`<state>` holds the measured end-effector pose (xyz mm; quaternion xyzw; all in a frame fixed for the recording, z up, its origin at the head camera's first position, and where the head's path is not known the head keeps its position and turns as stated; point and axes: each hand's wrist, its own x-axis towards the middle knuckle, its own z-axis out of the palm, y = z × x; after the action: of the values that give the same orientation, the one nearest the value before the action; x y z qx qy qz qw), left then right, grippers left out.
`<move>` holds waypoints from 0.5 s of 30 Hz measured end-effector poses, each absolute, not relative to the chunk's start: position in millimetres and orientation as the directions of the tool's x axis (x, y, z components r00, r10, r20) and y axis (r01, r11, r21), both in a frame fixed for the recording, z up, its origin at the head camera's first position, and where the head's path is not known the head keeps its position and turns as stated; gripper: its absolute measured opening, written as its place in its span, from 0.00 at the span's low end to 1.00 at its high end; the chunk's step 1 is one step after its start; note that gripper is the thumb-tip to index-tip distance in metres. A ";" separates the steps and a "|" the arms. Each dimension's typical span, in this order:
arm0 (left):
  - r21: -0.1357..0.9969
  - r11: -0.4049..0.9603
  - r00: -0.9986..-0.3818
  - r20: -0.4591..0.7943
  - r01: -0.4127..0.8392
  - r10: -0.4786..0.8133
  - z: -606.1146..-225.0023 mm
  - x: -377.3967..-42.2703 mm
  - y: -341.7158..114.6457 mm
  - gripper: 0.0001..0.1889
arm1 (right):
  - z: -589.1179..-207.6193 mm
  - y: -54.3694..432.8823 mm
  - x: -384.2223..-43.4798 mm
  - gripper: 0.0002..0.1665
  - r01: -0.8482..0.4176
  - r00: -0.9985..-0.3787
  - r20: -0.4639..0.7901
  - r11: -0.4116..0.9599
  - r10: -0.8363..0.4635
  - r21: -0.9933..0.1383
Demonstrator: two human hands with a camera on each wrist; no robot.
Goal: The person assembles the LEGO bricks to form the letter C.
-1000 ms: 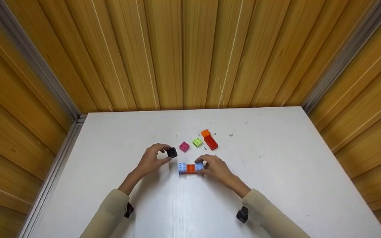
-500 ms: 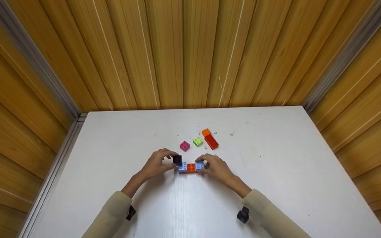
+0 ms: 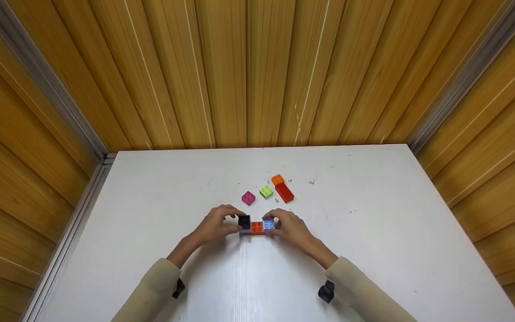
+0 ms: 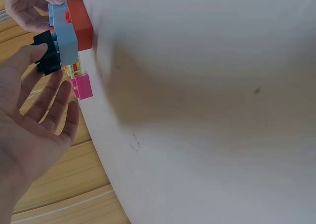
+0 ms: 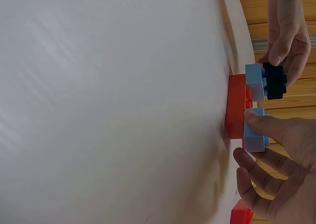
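Observation:
In the head view, my left hand (image 3: 217,222) pinches a small black brick (image 3: 244,222) between thumb and fingers. It is held over the left light-blue brick (image 4: 67,44), whose studs still show beneath it in the left wrist view. A second light-blue brick (image 3: 268,224) sits at the other end of the same long orange-red brick (image 3: 256,227), with bare studs between the two. My right hand (image 3: 291,226) pinches that right light-blue brick, steadying the stack on the white table.
Behind the hands lie a magenta brick (image 3: 248,198), a lime-green brick (image 3: 266,192), a long red brick (image 3: 284,192) and an orange brick (image 3: 277,179). The white table (image 3: 356,250) meets wood-patterned walls (image 3: 257,76) at the back and sides.
The left hand has brought the black brick right and toward the person, from beside the stack to over the left light-blue brick. The right hand has kept its place and grip.

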<state>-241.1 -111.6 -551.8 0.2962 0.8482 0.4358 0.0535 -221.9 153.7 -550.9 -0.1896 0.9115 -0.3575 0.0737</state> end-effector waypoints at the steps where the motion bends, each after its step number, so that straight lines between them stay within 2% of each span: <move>1: 0.772 0.448 -0.821 0.162 0.451 0.548 -551.3 -241.6 -111.2 0.17 | -551.0 153.5 -222.3 0.20 -0.298 -0.917 0.009 0.670 -0.399 -0.679; 9: 0.761 0.493 -0.840 0.123 0.421 0.528 -549.7 -244.4 -105.2 0.17 | -552.4 154.3 -224.0 0.19 -0.288 -0.919 0.005 0.664 -0.393 -0.691; 15: 0.692 0.570 -0.855 0.133 0.443 0.502 -548.1 -239.6 -103.0 0.18 | -555.3 153.3 -222.4 0.20 -0.291 -0.918 0.009 0.658 -0.396 -0.695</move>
<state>-239.6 -103.0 -548.1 0.2668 0.8851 0.3793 0.0390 -222.4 153.3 -555.3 -0.1894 0.9076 -0.3678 0.0715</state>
